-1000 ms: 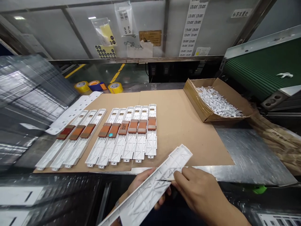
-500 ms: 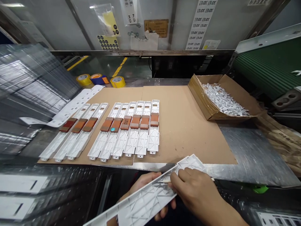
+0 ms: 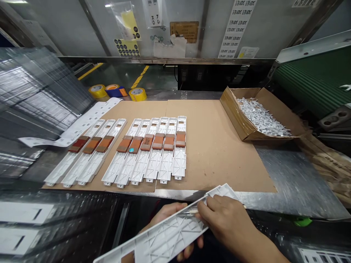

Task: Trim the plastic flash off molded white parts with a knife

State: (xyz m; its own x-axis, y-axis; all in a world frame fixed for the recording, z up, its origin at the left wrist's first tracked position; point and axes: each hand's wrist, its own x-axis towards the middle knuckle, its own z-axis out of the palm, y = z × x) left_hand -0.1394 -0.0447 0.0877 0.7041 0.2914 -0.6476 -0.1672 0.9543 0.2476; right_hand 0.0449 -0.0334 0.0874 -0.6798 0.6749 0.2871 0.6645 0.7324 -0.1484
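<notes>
Plastic panel [image 3: 170, 237] — tip over cardboard edge [image 3: 216, 190]

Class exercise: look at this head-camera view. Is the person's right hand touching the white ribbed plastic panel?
Touching. The head view shows the right hand lying across the white ribbed plastic panel, its fingers on the panel's ribbed face with no gap showing.

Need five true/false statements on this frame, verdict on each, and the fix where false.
1. The left hand supports a white ribbed plastic strip from beneath. True.
2. The right hand is empty. False: its fingers pinch a slim tool against the strip.
3. The rows of white strips on the cardboard sheet carry brown-orange pads. True.
4. Rolls of tape sit on the cardboard sheet. False: the yellow tape rolls lie beyond its far edge.
5. A cardboard box of small white parts sits right of the rows. True.
</notes>
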